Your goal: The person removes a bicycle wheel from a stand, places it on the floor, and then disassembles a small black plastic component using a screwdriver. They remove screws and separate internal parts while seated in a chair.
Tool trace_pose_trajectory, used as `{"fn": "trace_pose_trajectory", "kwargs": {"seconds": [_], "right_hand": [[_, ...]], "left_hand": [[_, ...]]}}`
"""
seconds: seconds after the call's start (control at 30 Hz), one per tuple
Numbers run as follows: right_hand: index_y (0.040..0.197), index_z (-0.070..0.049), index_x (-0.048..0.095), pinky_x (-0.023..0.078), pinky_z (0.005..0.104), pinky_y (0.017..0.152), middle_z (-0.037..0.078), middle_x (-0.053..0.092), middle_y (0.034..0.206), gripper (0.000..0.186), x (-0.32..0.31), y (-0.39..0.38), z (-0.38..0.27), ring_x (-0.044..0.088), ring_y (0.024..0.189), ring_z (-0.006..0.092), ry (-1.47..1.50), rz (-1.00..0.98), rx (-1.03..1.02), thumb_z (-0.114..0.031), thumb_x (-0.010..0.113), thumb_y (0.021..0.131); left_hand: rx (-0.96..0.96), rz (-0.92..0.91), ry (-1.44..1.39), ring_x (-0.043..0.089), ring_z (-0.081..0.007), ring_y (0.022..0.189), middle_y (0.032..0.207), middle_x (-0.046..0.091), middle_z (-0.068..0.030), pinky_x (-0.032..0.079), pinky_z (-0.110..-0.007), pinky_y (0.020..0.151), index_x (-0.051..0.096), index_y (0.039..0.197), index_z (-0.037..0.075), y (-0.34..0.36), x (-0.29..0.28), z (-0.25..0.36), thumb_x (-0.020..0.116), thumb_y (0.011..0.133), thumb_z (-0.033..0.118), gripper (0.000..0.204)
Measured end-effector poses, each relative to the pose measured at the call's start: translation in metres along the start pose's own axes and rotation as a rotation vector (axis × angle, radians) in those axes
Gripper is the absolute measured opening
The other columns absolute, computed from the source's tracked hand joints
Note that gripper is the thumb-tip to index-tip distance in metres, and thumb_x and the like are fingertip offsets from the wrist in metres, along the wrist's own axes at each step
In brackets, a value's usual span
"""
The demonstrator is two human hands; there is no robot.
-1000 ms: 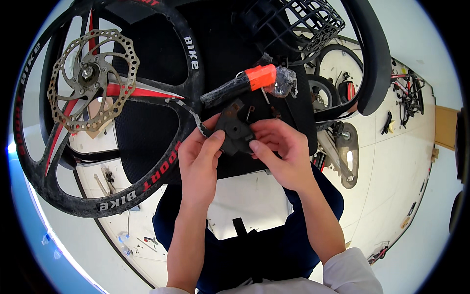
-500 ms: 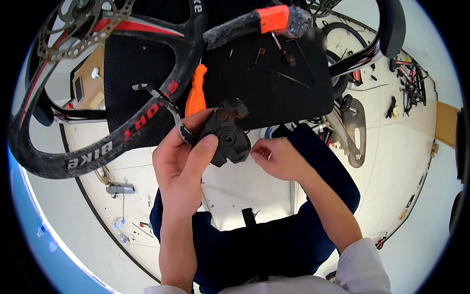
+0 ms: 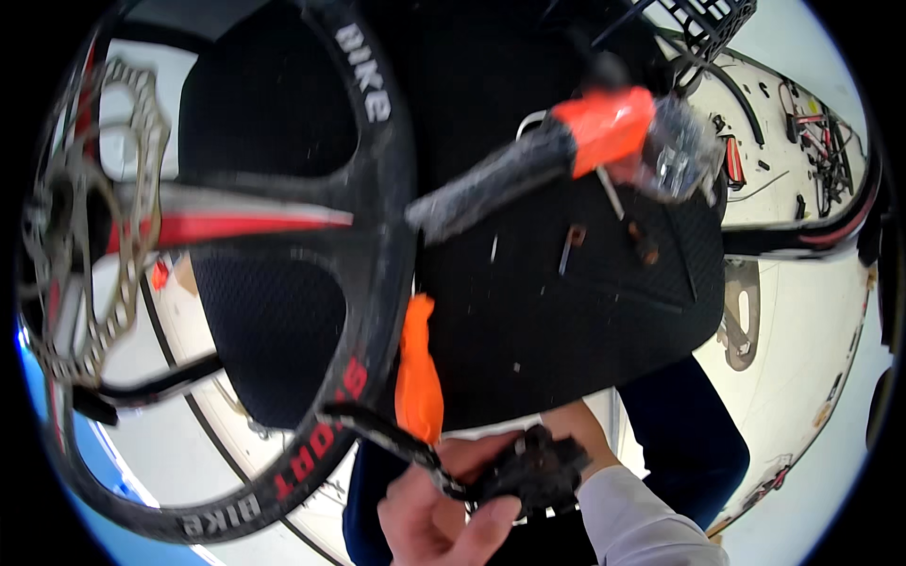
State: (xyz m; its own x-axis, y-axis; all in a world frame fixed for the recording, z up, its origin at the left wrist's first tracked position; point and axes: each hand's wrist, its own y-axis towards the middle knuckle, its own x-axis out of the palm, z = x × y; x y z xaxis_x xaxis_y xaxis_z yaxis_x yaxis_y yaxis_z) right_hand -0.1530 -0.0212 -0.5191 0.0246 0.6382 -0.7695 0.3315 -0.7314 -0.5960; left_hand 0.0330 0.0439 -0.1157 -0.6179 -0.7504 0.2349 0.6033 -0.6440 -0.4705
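My left hand (image 3: 429, 514) grips a bicycle brake lever (image 3: 382, 436) with a bulky black housing (image 3: 538, 472), low in the picture below the black seat-like surface (image 3: 528, 349). The thumb presses on the housing, and the worn, curved lever blade points up and left. Beyond my left hand, an orange tool handle (image 3: 418, 377) lies beside the wheel. My right forearm (image 3: 578, 429) reaches up behind the housing. It disappears at the front edge of the black surface, so that hand is hidden.
A black and red bicycle wheel (image 3: 377, 189) with a brake disc (image 3: 142, 208) fills the left side. On the black surface lie a plastic-wrapped item with an orange band (image 3: 609, 127), a small hex key (image 3: 569, 250) and a rusty part (image 3: 645, 243). Bicycle parts (image 3: 819, 151) lie on the floor at right.
The view has tilted up, so everything sits lower in it. My right hand has left the housing's side and gone out of sight; my left hand still holds the brake lever.
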Motion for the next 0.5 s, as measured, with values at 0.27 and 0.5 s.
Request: {"fn": "trace_pose_trajectory", "kwargs": {"seconds": [0.27,0.5], "right_hand": [[0.12,-0.006,0.061,0.049,0.0434,0.091,0.022,0.063,0.115,0.04,-0.025,0.007,-0.009,0.06,0.109,0.0375,-0.034,-0.034,-0.009,-0.026,0.061,0.085],[0.121,-0.006,0.061,0.049,0.0444,0.092,0.022,0.063,0.116,0.039,-0.035,0.04,-0.022,0.059,0.11,0.0383,-0.026,-0.022,-0.081,-0.02,0.059,0.085]], "left_hand": [[-0.011,-0.055,-0.025,0.058,-0.017,0.101,0.111,0.059,-0.0114,0.044,-0.028,0.091,0.054,0.124,-0.011,0.009,0.014,0.002,0.061,0.086,-0.002,0.04],[-0.052,-0.049,-0.05,0.057,-0.0126,0.092,0.108,0.06,-0.0089,0.045,-0.023,0.08,0.054,0.125,-0.01,0.003,0.02,-0.004,0.062,0.089,0.002,0.038]]}}
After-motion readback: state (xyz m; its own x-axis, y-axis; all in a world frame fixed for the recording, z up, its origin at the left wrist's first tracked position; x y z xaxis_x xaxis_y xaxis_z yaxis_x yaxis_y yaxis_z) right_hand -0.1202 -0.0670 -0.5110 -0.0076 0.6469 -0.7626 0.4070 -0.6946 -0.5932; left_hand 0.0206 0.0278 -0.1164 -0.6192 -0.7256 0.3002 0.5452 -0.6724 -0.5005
